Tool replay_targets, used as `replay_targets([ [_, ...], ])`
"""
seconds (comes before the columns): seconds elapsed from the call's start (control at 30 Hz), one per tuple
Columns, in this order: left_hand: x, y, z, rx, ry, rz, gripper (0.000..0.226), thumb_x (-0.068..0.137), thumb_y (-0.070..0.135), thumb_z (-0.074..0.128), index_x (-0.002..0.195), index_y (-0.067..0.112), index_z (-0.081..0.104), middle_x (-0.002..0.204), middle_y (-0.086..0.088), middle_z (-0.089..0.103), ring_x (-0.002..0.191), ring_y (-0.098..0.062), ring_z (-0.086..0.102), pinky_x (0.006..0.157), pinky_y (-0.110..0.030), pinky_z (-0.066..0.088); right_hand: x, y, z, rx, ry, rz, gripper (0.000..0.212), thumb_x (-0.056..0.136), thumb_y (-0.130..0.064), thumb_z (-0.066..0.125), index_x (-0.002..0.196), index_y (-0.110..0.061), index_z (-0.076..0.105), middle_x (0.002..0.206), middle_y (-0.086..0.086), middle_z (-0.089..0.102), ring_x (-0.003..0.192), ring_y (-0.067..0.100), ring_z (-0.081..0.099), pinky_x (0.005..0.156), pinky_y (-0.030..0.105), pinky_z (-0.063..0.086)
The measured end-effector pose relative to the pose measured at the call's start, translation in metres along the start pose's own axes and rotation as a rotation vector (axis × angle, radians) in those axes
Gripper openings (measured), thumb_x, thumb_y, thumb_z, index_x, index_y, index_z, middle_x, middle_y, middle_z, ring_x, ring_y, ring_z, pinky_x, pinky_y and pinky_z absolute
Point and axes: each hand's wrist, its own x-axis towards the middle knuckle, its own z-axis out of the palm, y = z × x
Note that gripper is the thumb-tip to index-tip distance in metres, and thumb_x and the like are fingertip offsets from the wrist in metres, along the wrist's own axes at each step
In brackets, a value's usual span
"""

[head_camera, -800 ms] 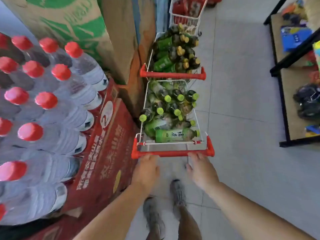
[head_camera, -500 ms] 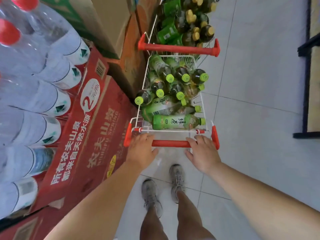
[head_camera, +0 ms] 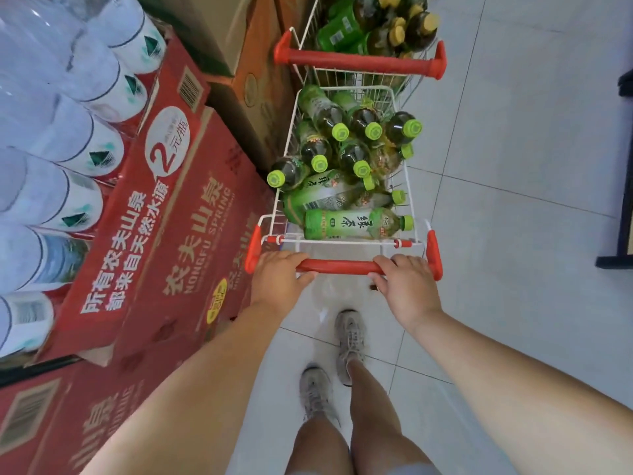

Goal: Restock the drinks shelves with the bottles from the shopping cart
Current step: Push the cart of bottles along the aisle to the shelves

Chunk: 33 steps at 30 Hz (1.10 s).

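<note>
A small white wire shopping cart stands in front of me, filled with several green-capped tea bottles. Its red handle bar is gripped by both my hands: my left hand curls round its left end, my right hand round its right end. Beyond it, a second cart with a red handle holds several yellow-capped bottles.
Red cartons of spring water stacked with large clear water bottles crowd the left side. Brown cardboard boxes sit beside the cart's left. A dark shelf frame stands at the right edge. My feet are on pale floor tiles.
My hands went from just touching the handle to gripping it. The cart and I have moved forward along the cartons, and the view has tilted downward.
</note>
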Motion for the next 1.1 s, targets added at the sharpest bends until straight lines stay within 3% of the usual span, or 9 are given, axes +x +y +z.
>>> replay_targets([
  [0.43, -0.124, 0.009, 0.081, -0.105, 0.13, 0.056, 0.039, 0.08, 0.044, 0.074, 0.112, 0.024, 0.073, 0.102, 0.001, 0.072, 0.1, -0.024, 0.06, 0.093, -0.031, 0.029, -0.135, 0.03, 0.044, 0.088, 0.025, 0.036, 0.034, 0.09, -0.036, 0.06, 0.118, -0.016, 0.066, 0.096, 0.01, 0.065, 0.099, 0.036, 0.054, 0.095, 0.041, 0.035],
  [0.63, -0.204, 0.026, 0.121, -0.201, 0.15, 0.033, 0.035, 0.075, 0.039, 0.079, 0.103, 0.018, 0.076, 0.094, -0.002, 0.074, 0.094, -0.025, 0.064, 0.094, -0.045, 0.045, -0.218, 0.047, 0.067, 0.093, 0.038, 0.039, 0.032, 0.088, -0.037, 0.062, 0.113, -0.017, 0.067, 0.093, 0.009, 0.063, 0.094, 0.036, 0.054, 0.092, 0.042, 0.038],
  [0.8, -0.275, 0.037, 0.155, -0.19, 0.165, 0.032, 0.034, 0.078, 0.038, 0.078, 0.106, 0.021, 0.075, 0.1, 0.0, 0.073, 0.102, -0.023, 0.061, 0.098, -0.036, 0.038, -0.291, 0.06, 0.092, 0.068, 0.095, 0.009, 0.029, 0.085, -0.034, 0.067, 0.107, -0.014, 0.069, 0.088, 0.01, 0.064, 0.088, 0.037, 0.057, 0.088, 0.044, 0.042],
  [1.1, -0.414, 0.049, 0.213, -0.164, 0.159, 0.115, 0.029, 0.072, 0.037, 0.08, 0.095, 0.02, 0.077, 0.087, -0.001, 0.074, 0.086, -0.027, 0.065, 0.087, -0.045, 0.049, -0.444, 0.069, 0.137, 0.077, 0.119, 0.045, 0.03, 0.083, -0.032, 0.071, 0.106, -0.013, 0.07, 0.09, 0.011, 0.065, 0.088, 0.038, 0.058, 0.086, 0.044, 0.043],
])
